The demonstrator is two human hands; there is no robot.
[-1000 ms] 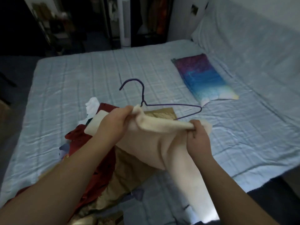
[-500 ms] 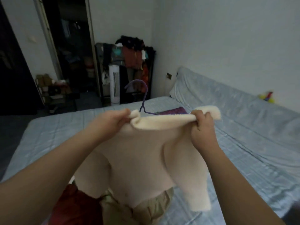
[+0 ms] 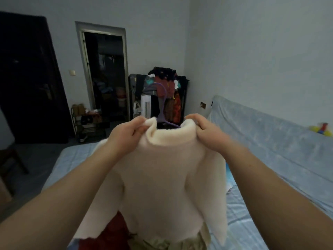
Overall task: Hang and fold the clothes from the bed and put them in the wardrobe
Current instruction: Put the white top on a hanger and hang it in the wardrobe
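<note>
Your left hand point(image 3: 126, 136) is pinching the left side of the sweater point(image 3: 167, 177) collar, grip clamped on it. The purple hanger point(image 3: 163, 112) is poking up through the neck. Your right hand point(image 3: 207, 130) is clamping the collar's right side. The sweater is hanging above the bed point(image 3: 270, 177), wardrobe point(image 3: 160, 98) behind.

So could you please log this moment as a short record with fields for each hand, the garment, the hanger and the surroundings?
left hand: fingers pinching the left side of the collar
right hand: fingers pinching the right side of the collar
cream sweater: held up in the air, body and sleeves hanging down
purple hanger: hook rising out of the collar opening, shoulders hidden inside
bed: blue sheet, below the sweater
red and beige clothes: piled on the bed under the sweater
clothes rack: full, against the far wall
</note>
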